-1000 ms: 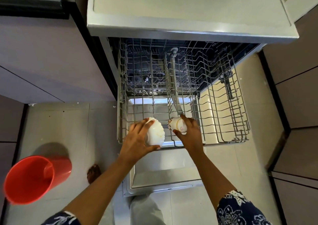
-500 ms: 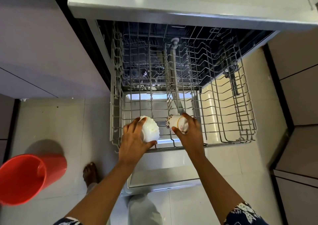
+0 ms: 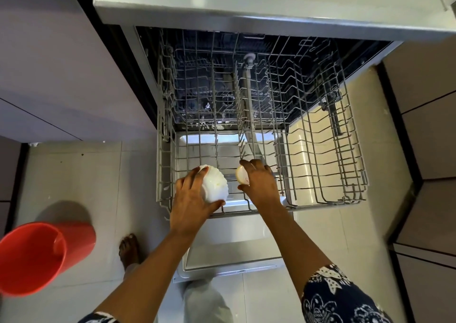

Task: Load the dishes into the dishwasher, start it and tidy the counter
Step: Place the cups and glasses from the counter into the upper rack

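Loading step, centre frame: left hand (image 3: 193, 200) fingers curl round a white fluted ceramic bowl (image 3: 215, 184); right hand (image 3: 262, 187) clamps a small white patterned cup (image 3: 242, 176), both over the grey wire dishwasher rack (image 3: 320, 203) front. Next, probably: seat each inverted between tines.
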`<state>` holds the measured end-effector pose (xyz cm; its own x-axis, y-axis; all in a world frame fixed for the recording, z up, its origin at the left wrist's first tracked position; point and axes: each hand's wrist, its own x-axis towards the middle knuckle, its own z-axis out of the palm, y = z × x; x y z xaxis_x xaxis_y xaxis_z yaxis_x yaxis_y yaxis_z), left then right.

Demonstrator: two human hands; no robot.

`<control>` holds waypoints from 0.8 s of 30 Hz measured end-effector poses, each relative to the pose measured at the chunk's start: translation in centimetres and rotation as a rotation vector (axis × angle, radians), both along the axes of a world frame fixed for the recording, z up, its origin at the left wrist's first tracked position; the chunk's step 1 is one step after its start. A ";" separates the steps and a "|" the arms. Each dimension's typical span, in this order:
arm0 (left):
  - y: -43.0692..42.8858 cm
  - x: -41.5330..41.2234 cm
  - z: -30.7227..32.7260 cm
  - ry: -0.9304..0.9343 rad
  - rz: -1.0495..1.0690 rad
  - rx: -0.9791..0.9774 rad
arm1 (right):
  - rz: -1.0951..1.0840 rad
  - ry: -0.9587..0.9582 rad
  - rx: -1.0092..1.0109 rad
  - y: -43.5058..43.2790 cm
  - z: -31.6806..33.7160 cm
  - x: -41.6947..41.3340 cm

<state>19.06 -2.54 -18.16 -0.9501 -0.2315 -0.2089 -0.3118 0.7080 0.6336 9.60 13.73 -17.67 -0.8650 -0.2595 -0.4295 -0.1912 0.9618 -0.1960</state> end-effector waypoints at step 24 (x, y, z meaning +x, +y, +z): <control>0.1 2.5 9.5 0.173 0.056 0.651 | -1.304 -0.753 -1.408 -0.3 9.0 7.2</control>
